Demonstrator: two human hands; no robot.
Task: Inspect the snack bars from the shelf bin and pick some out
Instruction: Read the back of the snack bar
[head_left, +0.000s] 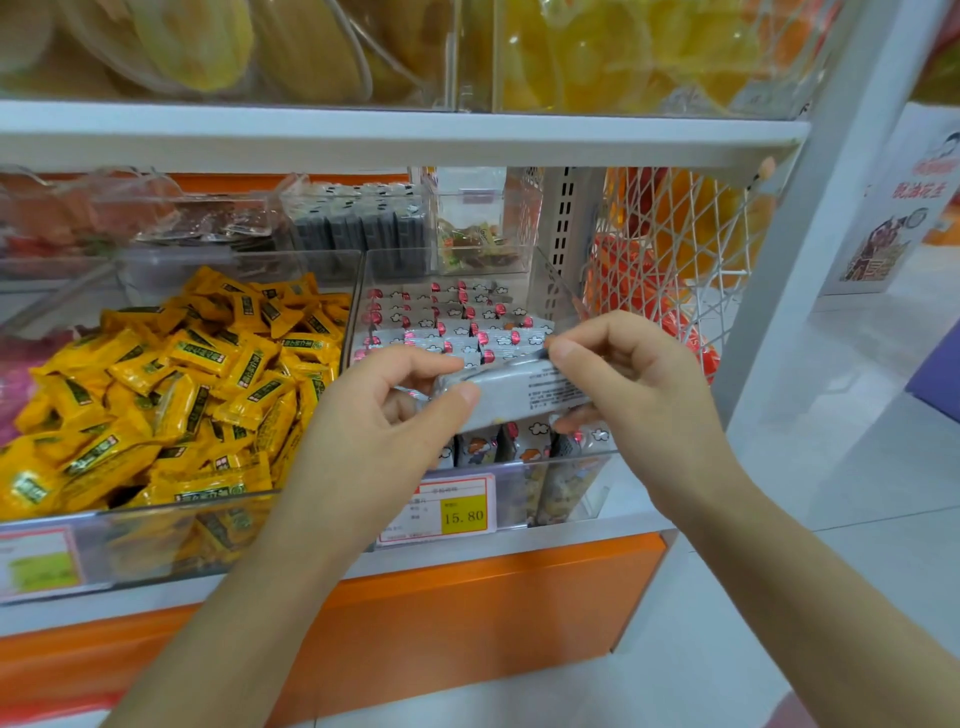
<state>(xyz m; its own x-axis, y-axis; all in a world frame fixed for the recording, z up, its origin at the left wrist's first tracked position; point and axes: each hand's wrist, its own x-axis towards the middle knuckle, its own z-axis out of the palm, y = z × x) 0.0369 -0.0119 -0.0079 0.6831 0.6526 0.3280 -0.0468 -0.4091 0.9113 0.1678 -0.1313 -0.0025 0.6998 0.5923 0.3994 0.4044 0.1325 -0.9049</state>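
Observation:
A clear shelf bin on the lower shelf holds several snack bars in white wrappers with red marks, stood in rows. Above the bin's front I hold one white snack bar level, its printed back turned up. My left hand pinches its left end between thumb and fingers. My right hand pinches its right end, thumb on the upper edge. Both hands hide part of the wrapper and the front rows of the bin.
A clear bin of yellow wrapped snacks stands to the left. A price tag reading 15.80 hangs on the bin's front. A white shelf board runs close overhead. White mesh and a shelf post close the right side.

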